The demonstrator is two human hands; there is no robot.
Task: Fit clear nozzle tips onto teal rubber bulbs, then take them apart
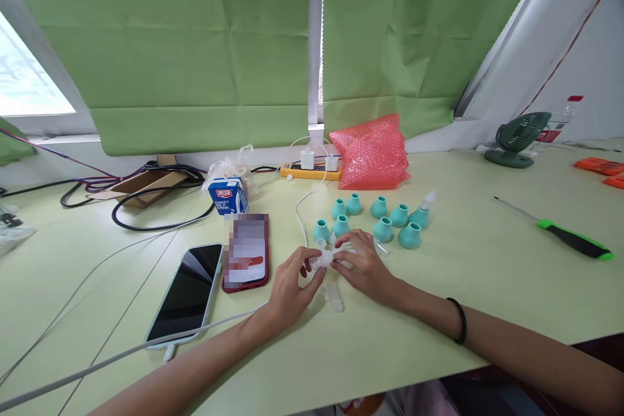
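My left hand (pixel 296 283) pinches a small translucent plastic piece (pixel 322 260) from its left side. From the right, my right hand (pixel 363 264) closes its fingertips on the same piece. Just below them a clear plastic part (pixel 334 298) lies on the table, and another clear tube (pixel 381 247) lies beyond my right hand. Several teal rubber bulbs (pixel 383 229) stand behind my hands. One at the back right carries a translucent nozzle (pixel 429 199). The exact shape of the held piece is partly hidden by my fingers.
Left of my hands lie a red-cased phone (pixel 263 253) and a dark-screened phone (pixel 188 292). Behind are a blue milk carton (pixel 229 196), a power strip (pixel 312 172) and red bubble wrap (pixel 373 156). A screwdriver (pixel 575 238) and green fan (pixel 521 133) are at right.
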